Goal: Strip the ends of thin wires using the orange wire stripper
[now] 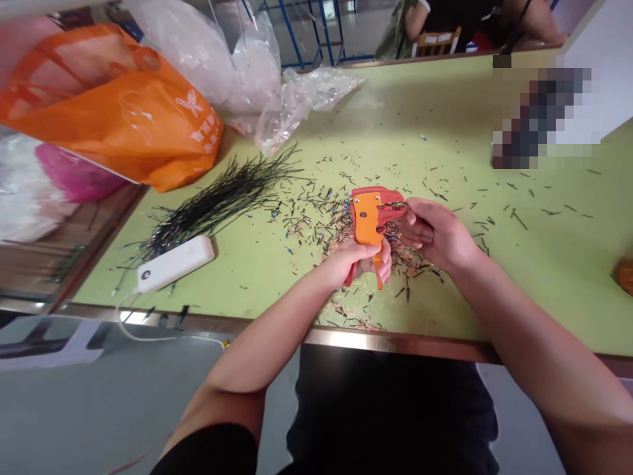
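Observation:
My left hand (363, 257) is wrapped round the handles of an orange and red wire stripper (366, 214), held upright with its jaws pointing right. At those jaws my right hand (430, 227) has its thumb and forefinger pinched together. A thin dark wire seems to be between these fingertips, though it is mostly hidden. Beneath both hands lies a heap of copper strands and black clippings (403, 254). Off to the left, a long bundle of black wires (222, 194) rests on the green table (544, 277), some with small blue ends.
A white power strip (175, 264) with a cable lies by the wire bundle. An orange bag (148, 125) and clear plastic bags (301, 99) stand at the back left. Short clippings are scattered across the table. A person (455, 26) sits beyond the far edge.

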`<move>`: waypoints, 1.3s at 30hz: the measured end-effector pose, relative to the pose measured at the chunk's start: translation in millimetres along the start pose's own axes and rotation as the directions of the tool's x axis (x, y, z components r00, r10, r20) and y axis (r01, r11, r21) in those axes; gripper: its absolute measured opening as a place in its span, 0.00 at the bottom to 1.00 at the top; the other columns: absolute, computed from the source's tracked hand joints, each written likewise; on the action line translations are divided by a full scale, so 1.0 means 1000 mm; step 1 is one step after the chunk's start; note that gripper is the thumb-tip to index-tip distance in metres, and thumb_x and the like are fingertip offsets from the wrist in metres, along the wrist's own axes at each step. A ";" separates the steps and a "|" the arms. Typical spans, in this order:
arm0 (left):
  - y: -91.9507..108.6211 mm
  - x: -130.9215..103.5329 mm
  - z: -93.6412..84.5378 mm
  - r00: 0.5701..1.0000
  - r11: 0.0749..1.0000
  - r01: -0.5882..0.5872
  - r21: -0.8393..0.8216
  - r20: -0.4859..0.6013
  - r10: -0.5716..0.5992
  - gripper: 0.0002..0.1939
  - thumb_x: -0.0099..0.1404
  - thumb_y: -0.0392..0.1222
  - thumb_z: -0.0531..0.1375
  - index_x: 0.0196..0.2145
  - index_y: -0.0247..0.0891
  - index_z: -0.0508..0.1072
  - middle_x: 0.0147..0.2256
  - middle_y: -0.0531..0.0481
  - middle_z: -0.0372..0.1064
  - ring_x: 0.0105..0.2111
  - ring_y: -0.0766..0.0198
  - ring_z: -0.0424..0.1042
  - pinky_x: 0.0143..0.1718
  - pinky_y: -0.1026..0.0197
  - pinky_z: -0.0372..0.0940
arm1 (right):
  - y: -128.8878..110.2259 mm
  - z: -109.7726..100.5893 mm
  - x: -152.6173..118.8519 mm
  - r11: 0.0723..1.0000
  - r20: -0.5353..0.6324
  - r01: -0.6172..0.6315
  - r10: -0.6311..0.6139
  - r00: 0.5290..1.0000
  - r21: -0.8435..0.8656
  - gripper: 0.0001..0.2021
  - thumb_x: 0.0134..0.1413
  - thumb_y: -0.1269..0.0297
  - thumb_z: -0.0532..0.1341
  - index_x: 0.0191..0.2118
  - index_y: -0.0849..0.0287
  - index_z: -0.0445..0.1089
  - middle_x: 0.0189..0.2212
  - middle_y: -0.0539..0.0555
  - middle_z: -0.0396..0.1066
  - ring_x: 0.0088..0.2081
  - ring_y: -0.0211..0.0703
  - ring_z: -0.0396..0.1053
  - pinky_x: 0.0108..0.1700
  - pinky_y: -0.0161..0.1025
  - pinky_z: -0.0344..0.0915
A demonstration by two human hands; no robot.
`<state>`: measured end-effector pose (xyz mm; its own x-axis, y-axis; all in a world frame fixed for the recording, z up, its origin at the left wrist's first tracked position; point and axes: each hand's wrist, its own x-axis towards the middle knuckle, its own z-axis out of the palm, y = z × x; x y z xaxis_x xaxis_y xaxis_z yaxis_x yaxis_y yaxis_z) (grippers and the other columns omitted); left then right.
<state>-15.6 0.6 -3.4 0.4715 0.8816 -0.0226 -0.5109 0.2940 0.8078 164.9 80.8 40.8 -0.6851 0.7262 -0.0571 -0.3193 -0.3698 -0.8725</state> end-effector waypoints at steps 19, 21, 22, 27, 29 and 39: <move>-0.002 0.003 -0.006 0.998 0.999 -0.017 0.039 -0.054 0.019 0.19 0.64 0.55 0.69 0.31 0.37 0.73 0.23 0.52 0.69 0.24 0.64 0.71 0.31 0.58 0.70 | 0.007 -0.008 0.004 0.993 0.059 -0.110 0.107 0.992 0.033 0.17 0.62 0.53 0.69 0.28 0.56 0.66 0.17 0.39 0.41 0.21 0.34 0.37 0.23 0.34 0.45; -0.001 0.003 -0.006 0.998 0.997 -0.016 0.070 -0.054 0.020 0.19 0.64 0.56 0.69 0.30 0.36 0.73 0.23 0.52 0.69 0.24 0.64 0.71 0.31 0.58 0.70 | 0.004 -0.008 0.003 0.995 0.032 -0.098 0.098 0.995 -0.005 0.18 0.62 0.53 0.69 0.27 0.56 0.66 0.16 0.39 0.43 0.20 0.33 0.38 0.23 0.35 0.45; -0.001 0.003 -0.006 0.998 0.996 -0.016 0.086 -0.055 0.021 0.19 0.65 0.56 0.69 0.30 0.36 0.73 0.23 0.52 0.69 0.24 0.63 0.71 0.31 0.58 0.69 | 0.003 -0.008 0.003 0.996 0.018 -0.090 0.090 0.996 -0.027 0.18 0.62 0.53 0.69 0.27 0.56 0.66 0.16 0.39 0.44 0.20 0.33 0.39 0.23 0.35 0.45; -0.001 0.002 -0.007 0.997 0.991 -0.036 0.131 -0.060 0.044 0.18 0.66 0.54 0.68 0.31 0.37 0.73 0.24 0.51 0.70 0.25 0.64 0.72 0.30 0.59 0.69 | -0.001 -0.006 0.002 0.990 -0.053 -0.036 0.029 0.998 -0.133 0.19 0.63 0.54 0.68 0.24 0.56 0.66 0.16 0.41 0.47 0.19 0.33 0.42 0.24 0.36 0.47; -0.001 0.002 -0.007 0.996 0.986 -0.038 0.162 -0.073 0.050 0.18 0.66 0.55 0.68 0.31 0.37 0.73 0.25 0.51 0.70 0.25 0.64 0.72 0.31 0.59 0.69 | -0.001 -0.004 0.002 0.984 -0.092 0.002 -0.019 0.996 -0.177 0.20 0.62 0.55 0.67 0.23 0.56 0.64 0.16 0.42 0.48 0.19 0.33 0.43 0.24 0.37 0.47; -0.005 0.003 -0.008 0.994 0.979 -0.029 0.201 -0.100 0.050 0.18 0.66 0.55 0.67 0.32 0.37 0.73 0.25 0.51 0.70 0.25 0.63 0.72 0.30 0.59 0.69 | 0.001 -0.002 0.002 0.963 -0.171 0.072 -0.119 0.978 -0.259 0.20 0.60 0.57 0.67 0.20 0.55 0.64 0.15 0.44 0.51 0.19 0.35 0.46 0.24 0.39 0.46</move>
<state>-16.9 4.9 -12.3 0.3715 0.9275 -0.0411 -0.3694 0.1883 0.9100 164.3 82.8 38.6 -0.5201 0.8534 -0.0347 -0.1877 -0.1539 -0.9701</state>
